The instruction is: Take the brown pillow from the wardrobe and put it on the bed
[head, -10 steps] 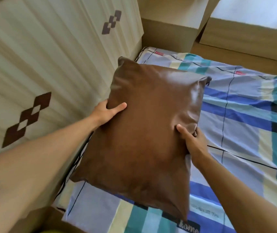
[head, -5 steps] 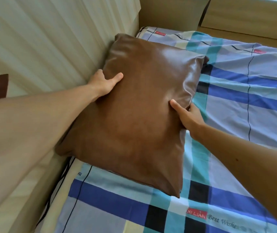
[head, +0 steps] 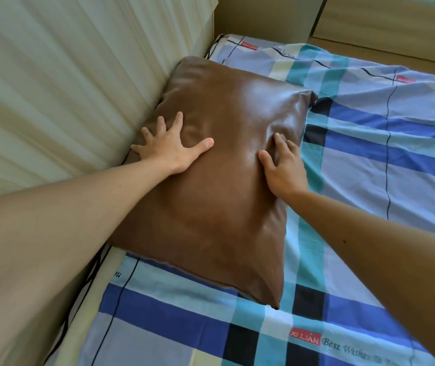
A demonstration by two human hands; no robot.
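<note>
Brown pillow (head: 219, 180): glossy, leather-like cover, lying flat on the bed (head: 385, 186) at centre frame, long axis running from the upper left toward the lower centre. Its left edge lies against the cream ribbed panel (head: 73, 75) that fills the upper left of the frame.

Left hand (head: 170, 146): palm down on the pillow's left portion, fingers spread wide, thumb pointing right; pressing flat, nothing grasped.

Right hand (head: 283, 165): palm down on the pillow's right portion near its edge, fingers slightly bent and denting the cover; resting on top, nothing gripped.

Bed sheet (head: 184, 318): plaid in blue, teal, pale yellow and black, with thin dark lines; a red label reading "XI LIAN" (head: 305, 337) at lower right, beside script lettering.

Wooden furniture (head: 385, 25): light brown panels along the top right of the frame, beyond the bed.
</note>
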